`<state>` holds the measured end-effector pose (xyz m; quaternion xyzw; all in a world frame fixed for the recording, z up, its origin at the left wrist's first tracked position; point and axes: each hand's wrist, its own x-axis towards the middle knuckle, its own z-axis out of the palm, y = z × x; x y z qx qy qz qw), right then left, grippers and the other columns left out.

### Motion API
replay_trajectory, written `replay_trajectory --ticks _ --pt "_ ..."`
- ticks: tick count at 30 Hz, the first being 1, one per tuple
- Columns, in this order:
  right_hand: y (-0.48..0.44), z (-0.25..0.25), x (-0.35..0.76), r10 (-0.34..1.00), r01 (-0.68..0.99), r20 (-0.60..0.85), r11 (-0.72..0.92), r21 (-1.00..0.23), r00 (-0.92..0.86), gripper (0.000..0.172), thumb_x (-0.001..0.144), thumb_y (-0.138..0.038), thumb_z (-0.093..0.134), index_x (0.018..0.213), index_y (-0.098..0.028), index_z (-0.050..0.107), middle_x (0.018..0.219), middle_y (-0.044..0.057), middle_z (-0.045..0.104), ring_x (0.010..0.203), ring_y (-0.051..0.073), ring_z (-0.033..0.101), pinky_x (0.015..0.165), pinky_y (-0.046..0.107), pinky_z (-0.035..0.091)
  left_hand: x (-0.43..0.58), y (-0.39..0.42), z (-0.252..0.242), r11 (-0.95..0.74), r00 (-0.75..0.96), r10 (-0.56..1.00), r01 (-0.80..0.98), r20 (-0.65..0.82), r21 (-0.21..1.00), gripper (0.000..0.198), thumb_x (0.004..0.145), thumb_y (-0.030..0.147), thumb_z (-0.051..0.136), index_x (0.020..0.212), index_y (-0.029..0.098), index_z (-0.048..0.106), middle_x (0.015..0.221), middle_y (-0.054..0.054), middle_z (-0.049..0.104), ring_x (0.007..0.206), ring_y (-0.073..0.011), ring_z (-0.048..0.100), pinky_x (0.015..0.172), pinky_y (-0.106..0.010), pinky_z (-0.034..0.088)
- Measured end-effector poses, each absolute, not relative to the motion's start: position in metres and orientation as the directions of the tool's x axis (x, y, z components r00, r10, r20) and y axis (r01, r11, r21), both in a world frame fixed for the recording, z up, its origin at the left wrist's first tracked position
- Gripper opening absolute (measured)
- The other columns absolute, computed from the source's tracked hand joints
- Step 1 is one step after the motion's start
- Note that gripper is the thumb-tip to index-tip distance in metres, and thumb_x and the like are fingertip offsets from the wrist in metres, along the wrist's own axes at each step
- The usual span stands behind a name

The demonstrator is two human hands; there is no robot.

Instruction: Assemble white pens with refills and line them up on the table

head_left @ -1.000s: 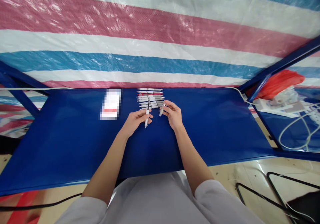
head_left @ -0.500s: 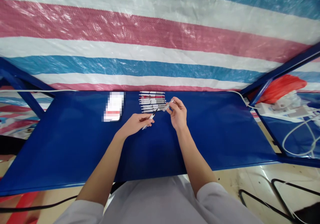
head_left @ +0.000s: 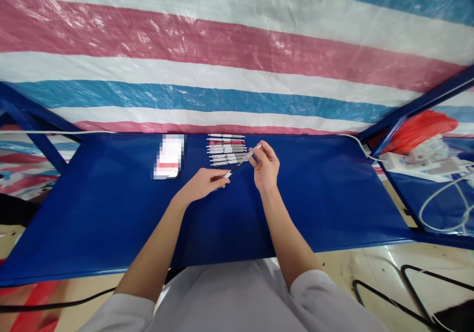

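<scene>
My left hand (head_left: 202, 183) is closed on a white pen barrel (head_left: 228, 174), part of it hidden by the fingers. A thin dark refill (head_left: 235, 168) sticks out of the barrel up to the right. My right hand (head_left: 266, 166) pinches the grey front section of the pen (head_left: 249, 155) between thumb and fingers. The refill's far end meets the opening of that section; how deep it sits inside I cannot tell. Just behind the hands, several pens (head_left: 225, 149) lie side by side in a row, mostly white and grey, with red among them.
A phone (head_left: 171, 156) with a blurred screen lies left of the pens on the blue table (head_left: 111, 213). Striped plastic sheeting (head_left: 222, 50) hangs behind. At right are a red plastic bag (head_left: 420, 130), white cables (head_left: 440, 193) and a blue frame bar (head_left: 418, 107).
The grey section has tilted into line with the refill, and the two now meet. Both hands have shifted only slightly, keeping their holds.
</scene>
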<state>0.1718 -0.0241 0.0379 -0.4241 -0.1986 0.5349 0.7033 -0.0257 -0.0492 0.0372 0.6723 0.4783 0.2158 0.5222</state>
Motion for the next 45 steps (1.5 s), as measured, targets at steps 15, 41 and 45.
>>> replay_trajectory --ticks 15,41,45 --pt "-0.04 0.027 0.169 0.993 -0.609 -0.058 0.02 -0.793 0.107 0.026 0.065 -0.021 0.079 0.088 -0.025 0.068 0.089 -0.005 0.074 0.081 0.012 0.072 0.068 0.022 0.06 -0.019 -0.049 0.044 -0.043 0.466 0.865 0.44 -0.187 0.897 0.028 0.086 0.037 0.06 0.104 0.02 0.073 0.082 -0.001 0.074 0.078 -0.0179 0.07 0.068 -0.023 0.052" --pt "-0.03 0.006 0.177 0.991 -0.556 -0.134 -0.123 -0.822 -0.021 0.026 0.06 -0.031 0.086 0.078 -0.022 0.068 0.076 -0.004 0.072 0.07 0.011 0.071 0.062 0.02 0.06 -0.005 -0.034 0.027 0.32 0.603 0.734 0.098 -0.312 0.942 0.027 0.082 0.039 0.07 0.088 0.012 0.071 0.074 -0.005 0.069 0.064 -0.0146 0.065 0.062 -0.025 0.052" --pt "-0.028 0.006 0.173 0.993 -0.532 -0.119 -0.089 -0.842 0.021 0.029 0.063 -0.031 0.084 0.073 -0.022 0.058 0.075 -0.006 0.067 0.066 0.01 0.068 0.058 0.02 0.058 -0.005 -0.034 0.025 0.328 0.586 0.743 0.103 -0.324 0.939 0.025 0.082 0.038 0.07 0.086 0.013 0.071 0.07 -0.004 0.068 0.062 -0.0138 0.064 0.059 -0.024 0.05"
